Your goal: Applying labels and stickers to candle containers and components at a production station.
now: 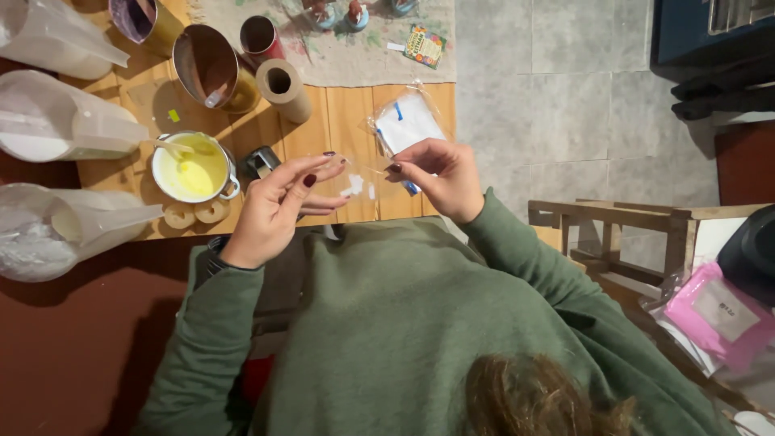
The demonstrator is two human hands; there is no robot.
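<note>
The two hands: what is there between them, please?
In the head view, a small clear plastic strip with white bits spans between the left hand and the right hand, pinched by both.

Warm dim indoor light, soft shadows at left, mild edge distortion, slight motion blur

Clear glossy plastic film (361,182); matt wood table (339,113); shiny metal pot (194,168); soft cloth sleeve (529,250).

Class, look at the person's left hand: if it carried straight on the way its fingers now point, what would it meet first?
The left hand points its fingers toward the right hand, across a small clear plastic piece held between them. That piece already touches its fingertips, so the right hand's fingers would probably come next, though depth is hard to judge.
</note>
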